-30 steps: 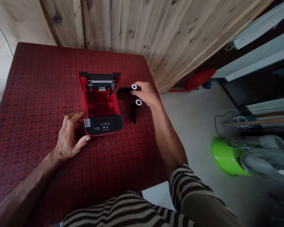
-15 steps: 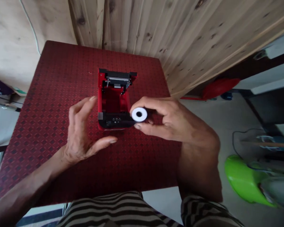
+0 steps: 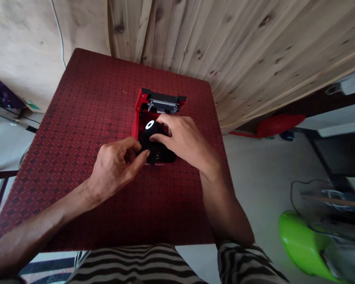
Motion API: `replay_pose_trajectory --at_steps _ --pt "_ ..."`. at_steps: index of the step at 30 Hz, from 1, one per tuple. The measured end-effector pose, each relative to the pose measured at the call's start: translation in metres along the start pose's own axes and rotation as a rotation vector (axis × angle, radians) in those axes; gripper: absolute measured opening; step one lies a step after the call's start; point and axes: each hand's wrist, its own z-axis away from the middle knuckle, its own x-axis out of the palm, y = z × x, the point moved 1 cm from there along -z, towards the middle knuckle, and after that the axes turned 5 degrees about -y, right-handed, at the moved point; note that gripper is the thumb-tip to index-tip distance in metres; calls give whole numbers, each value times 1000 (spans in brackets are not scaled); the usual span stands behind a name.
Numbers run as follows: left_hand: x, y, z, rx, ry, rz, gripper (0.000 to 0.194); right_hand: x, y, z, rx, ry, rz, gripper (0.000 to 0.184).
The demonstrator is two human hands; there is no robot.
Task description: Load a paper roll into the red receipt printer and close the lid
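A small red and black printer (image 3: 134, 126) stands on the table with its lid (image 3: 162, 101) raised at the back. My right hand (image 3: 185, 138) reaches over its compartment, thumb and fingers closed around a paper roll (image 3: 157, 128). The roll has a white ring-shaped end and a dark outer side. A dark strip runs from it toward the printer's front. At the front left corner, my left hand (image 3: 118, 161) pinches the end of this strip between thumb and fingers. Most of the compartment is hidden by the right hand and the roll.
The table (image 3: 91, 106) has a red patterned cover. A wooden plank wall (image 3: 225, 39) rises behind it. A bright green object (image 3: 301, 240) and a cable are on the floor to the right, with a red object (image 3: 279, 125) farther back.
My right hand has moved the roll from beside the printer over its compartment, tilting it. My left hand, open before, has come in and closed on the strip's end. The view has shifted slightly.
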Motion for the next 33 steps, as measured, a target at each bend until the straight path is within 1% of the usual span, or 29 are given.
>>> replay_pose_trajectory --at_steps 2,4,6,8,10,13,17,21,25,27,28,30,31,33 --pt "0 -3 -3 11 -7 -33 19 4 -4 -7 43 -45 132 11" --pt "0 -6 -4 42 -26 -68 24 8 -7 -12 69 -127 227 17" --pt "-1 -7 -5 86 -39 -112 30 10 -9 -17 66 -197 287 20" --pt "-3 -7 -5 136 -27 -149 30 11 -11 -22 60 -237 336 22" --pt "-7 -8 -5 160 -2 -169 26 11 -13 -28 59 -265 376 25" --pt "-14 -14 -5 131 37 -184 24 12 -14 -37 33 -297 411 27" --pt "-21 -26 -3 109 70 -174 23 18 -10 -43 29 -262 428 28" --pt "-22 -37 0 142 87 -225 23 23 -3 -40 28 -229 403 28" --pt "-22 -43 4 134 68 -252 22 14 -1 -25 -14 -178 297 25" --pt "-23 -46 6 128 69 -258 23 7 -2 -15 -73 -207 203 21" --pt "-23 -48 7 118 69 -259 23 5 -1 -11 -111 -240 149 22" --pt "-25 -50 9 90 62 -253 23 3 1 -4 -175 -291 46 30" --pt "-25 -51 10 82 59 -248 23 4 3 -1 -201 -299 7 31" --pt "-25 -53 10 89 54 -245 24 6 8 2 -240 -287 -40 27"
